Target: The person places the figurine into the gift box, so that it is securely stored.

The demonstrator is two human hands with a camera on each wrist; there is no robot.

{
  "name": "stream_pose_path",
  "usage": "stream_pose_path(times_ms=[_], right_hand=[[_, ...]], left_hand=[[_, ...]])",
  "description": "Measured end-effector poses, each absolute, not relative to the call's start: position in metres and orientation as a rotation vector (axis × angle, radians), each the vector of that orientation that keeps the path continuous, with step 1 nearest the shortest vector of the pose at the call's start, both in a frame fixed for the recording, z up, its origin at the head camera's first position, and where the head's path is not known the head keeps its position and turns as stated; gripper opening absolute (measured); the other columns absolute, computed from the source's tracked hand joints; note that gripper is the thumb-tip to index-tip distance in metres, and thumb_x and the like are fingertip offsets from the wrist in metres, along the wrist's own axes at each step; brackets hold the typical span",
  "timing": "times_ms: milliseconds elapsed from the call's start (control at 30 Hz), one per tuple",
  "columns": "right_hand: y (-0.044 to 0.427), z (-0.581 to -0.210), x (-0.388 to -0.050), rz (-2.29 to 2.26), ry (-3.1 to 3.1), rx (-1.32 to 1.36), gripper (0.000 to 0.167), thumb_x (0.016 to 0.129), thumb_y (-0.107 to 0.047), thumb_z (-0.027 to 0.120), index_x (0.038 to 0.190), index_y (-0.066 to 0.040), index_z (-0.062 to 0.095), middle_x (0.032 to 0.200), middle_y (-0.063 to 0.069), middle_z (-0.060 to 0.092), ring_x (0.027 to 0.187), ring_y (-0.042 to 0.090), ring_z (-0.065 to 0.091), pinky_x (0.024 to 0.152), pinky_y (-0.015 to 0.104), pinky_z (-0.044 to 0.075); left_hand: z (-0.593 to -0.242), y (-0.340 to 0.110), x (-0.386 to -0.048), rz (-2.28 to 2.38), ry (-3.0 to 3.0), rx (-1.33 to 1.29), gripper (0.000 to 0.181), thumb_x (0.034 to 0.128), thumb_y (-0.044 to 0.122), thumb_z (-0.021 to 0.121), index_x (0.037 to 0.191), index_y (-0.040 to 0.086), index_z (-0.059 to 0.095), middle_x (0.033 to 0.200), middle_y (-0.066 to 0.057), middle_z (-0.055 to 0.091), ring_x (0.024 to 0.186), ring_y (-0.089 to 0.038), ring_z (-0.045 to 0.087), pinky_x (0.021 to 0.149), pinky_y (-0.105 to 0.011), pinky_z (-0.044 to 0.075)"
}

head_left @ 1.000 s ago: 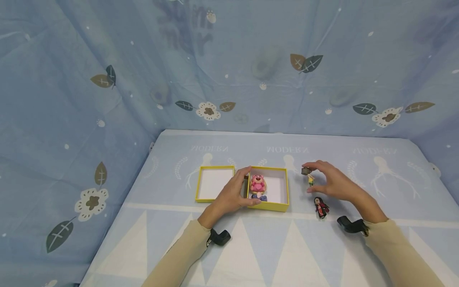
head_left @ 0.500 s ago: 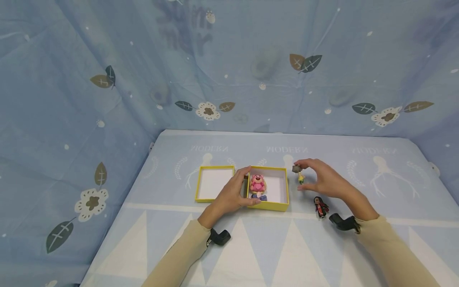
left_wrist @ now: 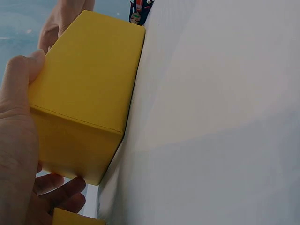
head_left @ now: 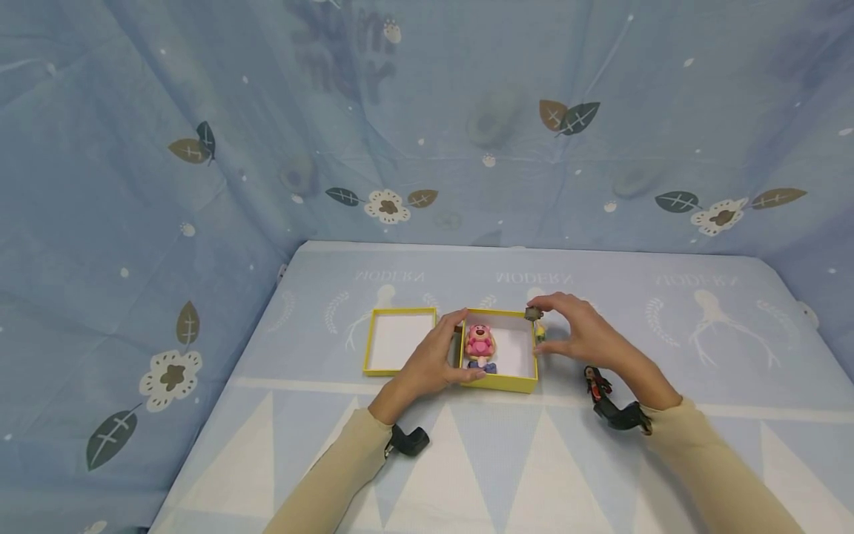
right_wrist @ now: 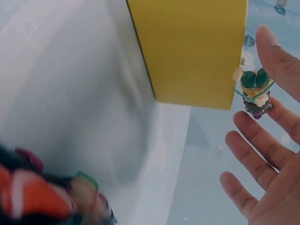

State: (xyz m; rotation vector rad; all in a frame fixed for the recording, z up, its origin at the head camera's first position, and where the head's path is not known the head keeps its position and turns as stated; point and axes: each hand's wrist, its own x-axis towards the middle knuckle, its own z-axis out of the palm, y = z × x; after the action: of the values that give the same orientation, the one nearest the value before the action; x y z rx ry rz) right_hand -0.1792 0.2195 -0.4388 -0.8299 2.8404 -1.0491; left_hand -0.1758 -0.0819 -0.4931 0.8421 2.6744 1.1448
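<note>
My left hand point(head_left: 430, 363) grips the left side of an open yellow box point(head_left: 503, 383), thumb at its front wall and fingers at the side. Inside the box, along the left, lies a pink bear figurine point(head_left: 480, 343) with blue at its base. My right hand point(head_left: 587, 341) pinches a small figurine point(right_wrist: 257, 91) with a dark grey head and yellow-green body. It hangs by the box's right wall, and the right wrist view shows it held near the fingertips. In the left wrist view the yellow box point(left_wrist: 89, 70) hides most of the right hand.
A yellow-rimmed box lid point(head_left: 400, 341) with a white inside lies left of the box. A dark-haired figurine point(head_left: 594, 382) in red and black lies near the right wrist, partly covered by the black wrist camera point(head_left: 620, 415). Patterned blue cloth point(head_left: 467, 148) hangs behind the table.
My right hand has moved left with the grey-headed figurine, from beyond the box to its right edge. The left hand, box and bear figurine have stayed put.
</note>
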Motion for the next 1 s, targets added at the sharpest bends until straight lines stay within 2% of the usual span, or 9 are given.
stream_pose_path(times_ms=[267,500,700,1000], right_hand=[[0.209,-0.443,-0.181,-1.104,2.854,-0.876,0.074,0.067,-0.026,0.091,0.131,-0.012,0.057,0.127,0.009,0.057,0.124,0.034,0.050,0.099,0.064,0.031],[0.204,-0.440,-0.180,-1.124,2.853,-0.908,0.074,0.067,-0.027,0.091,0.131,-0.014,0.057,0.128,0.009,0.056,0.123,0.034,0.049,0.098,0.062,0.029],[0.196,-0.444,-0.182,-1.155,2.844,-0.919,0.072,0.067,-0.029,0.090,0.131,-0.017,0.058,0.133,0.009,0.052,0.126,0.034,0.045,0.100,0.059,0.023],[0.180,-0.461,-0.184,-1.179,2.814,-0.857,0.066,0.069,-0.028,0.089,0.128,-0.021,0.061,0.146,0.022,0.036,0.135,0.044,0.032,0.101,0.071,0.013]], left_hand=[[-0.492,-0.081,-0.176,1.143,2.676,0.845,0.108,0.0751,0.052,0.081,0.156,0.016,0.019,0.155,-0.006,0.034,0.140,-0.022,0.040,0.115,-0.041,0.036],[-0.492,-0.081,-0.176,1.143,2.676,0.833,0.108,0.0747,0.053,0.081,0.156,0.017,0.019,0.155,-0.005,0.034,0.140,-0.021,0.040,0.115,-0.041,0.036],[-0.491,-0.082,-0.176,1.144,2.673,0.842,0.106,0.0758,0.052,0.080,0.156,0.017,0.019,0.155,-0.006,0.034,0.140,-0.022,0.039,0.115,-0.042,0.036],[-0.492,-0.083,-0.176,1.153,2.658,0.834,0.106,0.0765,0.053,0.079,0.156,0.019,0.018,0.154,-0.006,0.034,0.140,-0.023,0.038,0.115,-0.045,0.036]])
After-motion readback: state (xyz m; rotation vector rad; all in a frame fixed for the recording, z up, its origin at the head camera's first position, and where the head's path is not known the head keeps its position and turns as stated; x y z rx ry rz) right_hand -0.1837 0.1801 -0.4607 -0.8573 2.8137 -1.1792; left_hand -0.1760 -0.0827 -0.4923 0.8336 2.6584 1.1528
